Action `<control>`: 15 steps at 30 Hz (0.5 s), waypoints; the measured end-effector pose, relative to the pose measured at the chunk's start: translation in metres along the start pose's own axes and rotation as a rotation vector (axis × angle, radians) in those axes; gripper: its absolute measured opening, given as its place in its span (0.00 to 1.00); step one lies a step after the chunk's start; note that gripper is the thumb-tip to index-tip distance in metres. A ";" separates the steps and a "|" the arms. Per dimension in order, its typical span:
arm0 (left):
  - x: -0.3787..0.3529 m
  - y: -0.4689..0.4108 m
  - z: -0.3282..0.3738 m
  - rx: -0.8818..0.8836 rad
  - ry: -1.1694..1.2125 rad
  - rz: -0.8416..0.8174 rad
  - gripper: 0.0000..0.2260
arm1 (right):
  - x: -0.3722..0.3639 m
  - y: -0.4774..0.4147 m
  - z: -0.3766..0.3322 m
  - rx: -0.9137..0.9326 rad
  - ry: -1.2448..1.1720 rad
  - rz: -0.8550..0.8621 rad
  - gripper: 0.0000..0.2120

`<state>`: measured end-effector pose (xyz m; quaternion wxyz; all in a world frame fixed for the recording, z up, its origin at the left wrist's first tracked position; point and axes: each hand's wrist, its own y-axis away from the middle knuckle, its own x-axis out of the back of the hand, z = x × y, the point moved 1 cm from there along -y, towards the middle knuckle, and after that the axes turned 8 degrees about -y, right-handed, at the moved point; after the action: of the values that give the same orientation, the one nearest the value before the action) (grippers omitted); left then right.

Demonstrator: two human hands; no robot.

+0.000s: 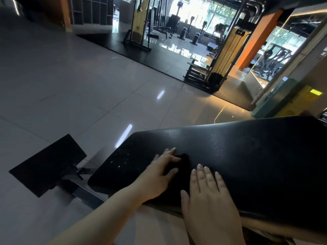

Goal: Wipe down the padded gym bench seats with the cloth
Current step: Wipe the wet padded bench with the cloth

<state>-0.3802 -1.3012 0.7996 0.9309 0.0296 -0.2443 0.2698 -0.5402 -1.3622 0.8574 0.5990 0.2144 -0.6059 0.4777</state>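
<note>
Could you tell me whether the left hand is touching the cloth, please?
Touching. The head view shows the left hand pressing the dark cloth, bunched beneath its fingers, onto the bench pad.

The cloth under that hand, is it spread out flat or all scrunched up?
Scrunched up. The black cloth makes a small lump under the left hand on the bench pad, not a flat sheet.

Cloth (184, 158) lies on bench pad (256, 165), second pad (47, 165) leftward.

A single head-worn camera looks forward and steeply down, close over the desk (247, 156), with the gym floor (70, 85) stretching beyond
</note>
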 end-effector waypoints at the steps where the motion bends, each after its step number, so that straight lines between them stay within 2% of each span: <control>1: 0.006 0.002 -0.009 0.017 -0.051 0.017 0.17 | -0.002 0.000 0.000 0.011 -0.014 0.016 0.32; 3: 0.017 -0.002 -0.025 0.125 -0.119 0.035 0.18 | -0.007 0.000 0.000 0.026 -0.044 0.015 0.32; 7: 0.024 -0.027 -0.023 0.393 -0.058 0.134 0.17 | -0.015 0.000 0.002 0.056 -0.096 0.003 0.31; 9: 0.013 -0.034 0.000 0.331 -0.050 0.135 0.17 | -0.016 -0.002 0.002 0.049 -0.108 -0.010 0.30; 11: -0.001 -0.034 0.021 0.199 0.047 0.104 0.17 | -0.018 -0.002 0.000 0.035 -0.115 -0.018 0.30; 15: -0.005 -0.011 0.023 -0.023 0.078 -0.080 0.18 | -0.019 -0.001 0.001 0.029 -0.110 0.015 0.29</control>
<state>-0.3884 -1.3173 0.8181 0.9501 0.0179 -0.2093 0.2306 -0.5363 -1.3693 0.8397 0.5579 0.2443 -0.6325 0.4785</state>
